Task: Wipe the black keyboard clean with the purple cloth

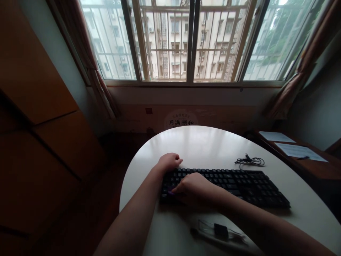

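A black keyboard (239, 186) lies on the white table. My left hand (169, 161) is curled at its back left corner, fingers closed against the edge, the grip partly hidden. My right hand (195, 185) reaches across to the left end of the keys, knuckles up. Its fingers are pinched on a small purple thing (171, 191) that touches the keys; most of it is covered, so its kind cannot be told. In front of the keyboard, under the right forearm, lies a tool with a black block (221, 230) and thin wire loops. Beside it is a blurred dark-ended stick (195, 233).
A coiled black cable (250, 161) lies behind the keyboard's right half. The white round-edged table (191, 142) stands before a barred window (191, 42). At the right, papers (301, 151) and a pen (303, 158) lie on a brown desk. A wooden cabinet (34, 160) stands left.
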Available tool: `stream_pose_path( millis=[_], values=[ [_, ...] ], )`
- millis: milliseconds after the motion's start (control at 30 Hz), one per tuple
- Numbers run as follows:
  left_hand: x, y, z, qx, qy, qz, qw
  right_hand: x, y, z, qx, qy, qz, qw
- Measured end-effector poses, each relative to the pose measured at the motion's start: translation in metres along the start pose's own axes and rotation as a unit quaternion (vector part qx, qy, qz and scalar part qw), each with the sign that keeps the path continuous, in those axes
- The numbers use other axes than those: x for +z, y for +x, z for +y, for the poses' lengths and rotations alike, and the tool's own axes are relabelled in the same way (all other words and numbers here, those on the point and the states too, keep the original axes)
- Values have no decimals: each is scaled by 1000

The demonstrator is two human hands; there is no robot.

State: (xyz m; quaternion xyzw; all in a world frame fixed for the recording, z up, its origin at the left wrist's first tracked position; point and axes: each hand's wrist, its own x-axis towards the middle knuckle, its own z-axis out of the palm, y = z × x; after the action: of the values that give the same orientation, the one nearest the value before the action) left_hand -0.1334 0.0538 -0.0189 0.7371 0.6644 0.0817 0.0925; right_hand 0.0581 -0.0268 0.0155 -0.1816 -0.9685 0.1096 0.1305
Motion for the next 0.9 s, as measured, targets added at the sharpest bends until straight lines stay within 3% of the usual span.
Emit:
stream_pose_path(
  millis=[167, 400, 733, 900],
  values=[
    [-1, -1, 1, -6, 0, -3, 1000, 3, 0, -1, -23, -11, -17, 1000],
    [-4, -1, 3, -7, -8, -3, 1000, 4, 15, -19, -3, -50, -54, 997],
    [-10, -2, 4, -8, -22, -3, 1000, -20, 5, -14, 6, -58, -92, 994],
    [-11, -1, 3, -15, -17, -4, 1000, -17, 9, -20, 23, -68, -97, 993]
  ],
)
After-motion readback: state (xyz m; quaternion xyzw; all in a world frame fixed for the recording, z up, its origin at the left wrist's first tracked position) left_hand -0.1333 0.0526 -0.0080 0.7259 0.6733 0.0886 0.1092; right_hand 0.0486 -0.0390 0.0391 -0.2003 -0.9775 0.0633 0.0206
